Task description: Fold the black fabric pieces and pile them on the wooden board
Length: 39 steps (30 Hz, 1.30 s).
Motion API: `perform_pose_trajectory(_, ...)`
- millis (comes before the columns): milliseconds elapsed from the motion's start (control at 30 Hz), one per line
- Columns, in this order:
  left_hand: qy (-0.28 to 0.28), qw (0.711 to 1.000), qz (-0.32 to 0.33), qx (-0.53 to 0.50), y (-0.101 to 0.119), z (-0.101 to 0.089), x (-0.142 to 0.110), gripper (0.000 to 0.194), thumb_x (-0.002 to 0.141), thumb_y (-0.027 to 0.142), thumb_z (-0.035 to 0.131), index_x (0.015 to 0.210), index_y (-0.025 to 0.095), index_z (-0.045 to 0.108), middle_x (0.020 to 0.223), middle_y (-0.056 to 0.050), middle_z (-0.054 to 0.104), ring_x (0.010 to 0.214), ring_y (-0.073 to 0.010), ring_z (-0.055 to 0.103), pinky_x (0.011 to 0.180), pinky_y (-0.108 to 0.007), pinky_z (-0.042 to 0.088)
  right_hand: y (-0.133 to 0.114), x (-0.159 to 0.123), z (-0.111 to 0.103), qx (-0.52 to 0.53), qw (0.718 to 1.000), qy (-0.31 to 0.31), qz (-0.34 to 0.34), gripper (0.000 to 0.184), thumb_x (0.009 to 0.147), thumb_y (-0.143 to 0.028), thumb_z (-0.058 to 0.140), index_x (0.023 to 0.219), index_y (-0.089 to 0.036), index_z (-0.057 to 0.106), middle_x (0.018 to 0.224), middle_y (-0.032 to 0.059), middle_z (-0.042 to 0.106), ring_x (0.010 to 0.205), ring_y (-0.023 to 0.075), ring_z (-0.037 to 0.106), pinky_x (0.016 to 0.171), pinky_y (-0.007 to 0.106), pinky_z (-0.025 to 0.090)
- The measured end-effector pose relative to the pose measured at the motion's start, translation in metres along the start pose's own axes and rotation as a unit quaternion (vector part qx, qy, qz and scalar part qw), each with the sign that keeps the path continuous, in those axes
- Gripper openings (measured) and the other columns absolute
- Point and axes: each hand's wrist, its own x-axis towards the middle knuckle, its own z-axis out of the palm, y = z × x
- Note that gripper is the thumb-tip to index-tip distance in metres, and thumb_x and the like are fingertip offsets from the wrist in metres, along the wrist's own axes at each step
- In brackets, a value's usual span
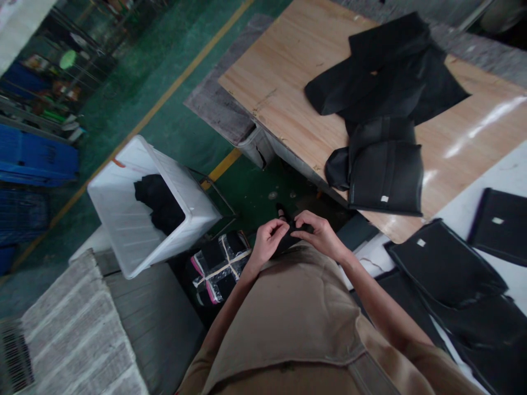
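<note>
Close in front of my waist, my left hand (268, 239) has its thumb and fingertips pinched together. My right hand (319, 231) is just beside it, also in a pinch with the fingers curled. Something black (302, 226) shows at the right fingertips; against the dark background I cannot make out its kind or whether both hands hold it. Beneath the hands is the brown apron (300, 307) on my body. The nearest black padded fabric piece (385, 178), with a small white label, lies on the table to the right.
A wooden tabletop (280, 77) carries more black pieces (395, 71). Black labelled panels (448, 266) lie on a white surface at the right. A white bin (123, 219) with black cloth stands left, near a strapped bundle (224, 263). Blue crates (37, 156) are far left.
</note>
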Motion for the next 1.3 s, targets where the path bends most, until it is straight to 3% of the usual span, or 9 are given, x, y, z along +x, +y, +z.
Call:
perform_pose_trajectory(267, -0.012, 0.998, -0.043, -0.036, 0.001, 0.002, 0.003, 0.025, 0.085, 0.036, 0.063, 0.073, 0.014, 0.063, 0.068, 0.001, 0.056, 0.064, -0.0102, 0.047, 0.060, -0.021, 0.037, -0.003, 0.000, 0.000, -0.024, 0.999, -0.020, -0.027, 0.018, 0.088, -0.032, 0.067, 0.078, -0.021, 0.058, 0.095, 0.0060, 0.060, 0.092, 0.0199, 0.061, 0.078, 0.031, 0.047)
perform_pose_trajectory(533, -0.007, 0.998, -0.059, -0.030, -0.001, 0.006, 0.002, 0.015, 0.081, 0.027, 0.059, 0.073, 0.014, 0.060, 0.065, 0.003, 0.053, 0.060, -0.0091, 0.044, 0.057, -0.021, 0.034, 0.000, -0.002, 0.001, -0.037, 0.999, -0.026, -0.009, 0.019, 0.090, -0.034, 0.065, 0.078, -0.021, 0.059, 0.094, 0.0062, 0.060, 0.089, 0.0200, 0.061, 0.076, 0.030, 0.046)
perform_pose_trajectory(700, 0.004, 0.999, -0.044, -0.011, -0.001, 0.008, 0.001, 0.012, 0.079, 0.024, 0.057, 0.072, 0.015, 0.058, 0.062, 0.004, 0.050, 0.057, -0.0085, 0.042, 0.055, -0.021, 0.031, -0.002, -0.002, 0.001, 0.025, 0.999, -0.009, 0.037, 0.022, 0.084, -0.038, 0.071, 0.078, -0.021, 0.059, 0.089, 0.0042, 0.060, 0.086, 0.0199, 0.059, 0.078, 0.032, 0.046)
perform_pose_trajectory(900, 0.000, 1.000, -0.019, 0.018, -0.003, 0.012, -0.001, 0.014, 0.081, 0.024, 0.057, 0.069, 0.016, 0.054, 0.061, 0.005, 0.046, 0.055, -0.0078, 0.040, 0.052, -0.020, 0.030, -0.001, 0.005, 0.001, 0.104, 0.984, -0.005, 0.148, 0.018, 0.085, -0.035, 0.065, 0.080, -0.019, 0.059, 0.074, -0.0009, 0.057, 0.069, 0.0145, 0.053, 0.064, 0.028, 0.043)
perform_pose_trajectory(1133, -0.010, 1.000, -0.003, 0.027, -0.006, 0.014, -0.005, 0.016, 0.080, 0.027, 0.060, 0.070, 0.016, 0.054, 0.059, 0.005, 0.046, 0.052, -0.0073, 0.039, 0.050, -0.020, 0.029, 0.005, 0.008, 0.003, 0.106, 0.985, -0.038, 0.130, 0.011, 0.077, -0.022, 0.066, 0.086, -0.019, 0.060, 0.081, -0.0006, 0.058, 0.076, 0.0144, 0.056, 0.070, 0.027, 0.045)
perform_pose_trajectory(1300, -0.015, 0.999, -0.010, 0.030, -0.005, 0.014, -0.006, 0.016, 0.081, 0.027, 0.059, 0.070, 0.016, 0.055, 0.058, 0.005, 0.048, 0.052, -0.0075, 0.041, 0.049, -0.021, 0.030, 0.005, 0.007, 0.006, 0.076, 0.988, -0.019, 0.133, 0.010, 0.073, -0.017, 0.062, 0.083, -0.018, 0.060, 0.078, -0.0007, 0.060, 0.073, 0.0142, 0.056, 0.068, 0.028, 0.044)
